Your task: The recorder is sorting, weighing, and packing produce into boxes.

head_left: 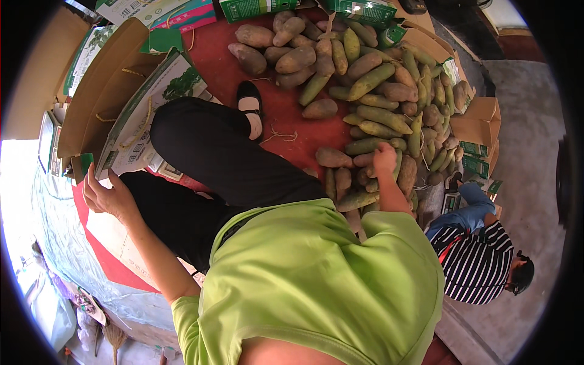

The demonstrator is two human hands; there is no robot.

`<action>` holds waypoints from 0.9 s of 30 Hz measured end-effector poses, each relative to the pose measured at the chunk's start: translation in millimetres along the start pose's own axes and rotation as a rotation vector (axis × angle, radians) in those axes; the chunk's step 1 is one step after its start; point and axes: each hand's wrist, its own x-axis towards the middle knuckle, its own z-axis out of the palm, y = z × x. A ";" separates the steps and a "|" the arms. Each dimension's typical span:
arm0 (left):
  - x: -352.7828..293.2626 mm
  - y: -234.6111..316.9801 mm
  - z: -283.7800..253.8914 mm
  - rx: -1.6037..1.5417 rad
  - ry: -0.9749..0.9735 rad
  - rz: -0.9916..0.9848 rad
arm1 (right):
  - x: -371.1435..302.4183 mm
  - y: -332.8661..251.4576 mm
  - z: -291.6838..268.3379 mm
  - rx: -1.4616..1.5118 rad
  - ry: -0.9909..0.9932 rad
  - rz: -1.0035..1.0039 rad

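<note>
My left hand [109, 199] is at the near corner of an upright white and brown cardboard carton [137, 115], thumb and fingers on either side of its edge. My right hand [384, 159] reaches down into a pile of vegetables, fingers curled downward; what lies under them is hidden. Beside it is a long green radish-like vegetable [398, 164]. Brownish-pink sweet potatoes [333, 157] and more long green vegetables [372, 81] make up the pile. Several sweet potatoes [296, 59] lie at its far left side.
The pile rests on a red floor covering [210, 52]. Green printed cartons [359, 11] stand behind it, and an open brown box [477, 118] to its right. Another person in a striped top [477, 261] is at the right. A broom [114, 336] is at lower left.
</note>
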 end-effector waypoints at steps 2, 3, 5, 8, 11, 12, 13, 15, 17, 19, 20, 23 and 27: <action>-1.1 0.6 -0.2 -0.023 -0.017 -0.011 | -9.0 9.4 -20.3 -0.019 0.061 0.217; -2.2 0.2 -1.5 -0.015 -0.017 -0.014 | -17.6 7.5 -29.3 -0.035 0.098 0.358; -2.1 -0.9 -5.4 0.043 -0.001 -0.014 | -25.3 19.9 -38.6 -0.032 0.017 0.506; 0.2 -5.2 -4.4 0.025 0.047 0.066 | -39.9 42.0 -27.7 0.084 -0.066 0.717; 3.7 5.8 -1.4 0.013 0.065 0.055 | -38.6 104.2 17.3 0.309 -0.087 0.691; 3.8 7.2 -1.9 0.010 0.056 0.051 | -39.7 110.8 24.7 0.436 -0.067 0.638; 3.9 7.8 -2.2 0.011 0.049 0.046 | -39.6 110.5 27.2 0.434 -0.089 0.610; 2.8 8.5 -4.1 0.027 0.022 0.020 | -38.9 106.9 25.9 0.386 -0.063 0.607; 0.3 8.6 -5.2 0.005 0.005 -0.003 | -37.5 99.9 18.5 0.415 -0.104 0.563; -0.3 9.1 -7.0 0.008 0.000 -0.026 | -34.8 92.7 14.8 0.441 -0.138 0.523; -0.3 9.2 -8.1 -0.016 -0.001 -0.038 | -33.7 87.9 13.2 0.565 -0.146 0.589; 1.0 11.3 -7.7 -0.030 0.007 -0.073 | -29.7 82.4 17.5 0.808 -0.178 0.712; 2.3 12.6 -10.2 0.017 0.029 -0.084 | -22.3 46.4 22.9 1.242 -0.406 0.879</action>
